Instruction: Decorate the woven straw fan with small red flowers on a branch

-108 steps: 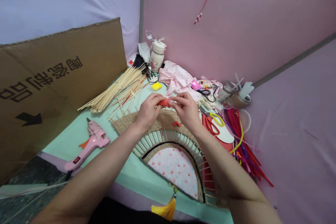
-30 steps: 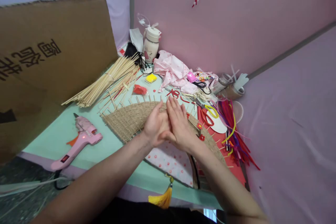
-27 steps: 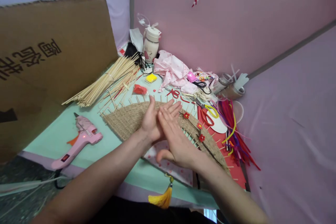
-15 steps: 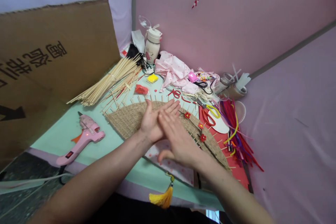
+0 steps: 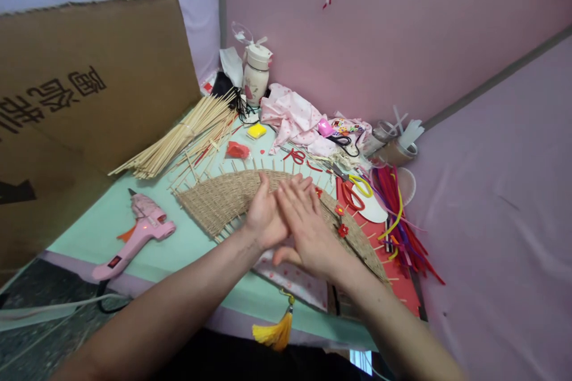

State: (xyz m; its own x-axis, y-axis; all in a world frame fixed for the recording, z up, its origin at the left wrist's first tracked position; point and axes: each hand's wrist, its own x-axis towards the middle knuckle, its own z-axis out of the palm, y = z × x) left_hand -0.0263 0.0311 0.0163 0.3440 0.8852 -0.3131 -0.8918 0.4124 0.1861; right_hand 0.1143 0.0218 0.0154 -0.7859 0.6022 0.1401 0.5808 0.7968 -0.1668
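My left hand is palm up with its fingers stretched out. Across it lies my right hand, flat, palm down, fingers straight. Whatever may be between the two palms is hidden. Both are above a fan-shaped woven piece with thin sticks jutting from its curved edge. On its right half runs a dark twig with red flowers. Pink dotted fabric covers part of the lower middle, and a yellow tassel hangs at the table's front edge.
A pink glue gun lies left, before a cardboard sheet. Behind are bundled sticks, yellow clay, a red packet and a bottle. To the right lie yellow-handled scissors and coloured pipe cleaners.
My right hand has slid a little over my left palm, and both hands have shifted slightly. The view has moved a little; the things on the table stay put.
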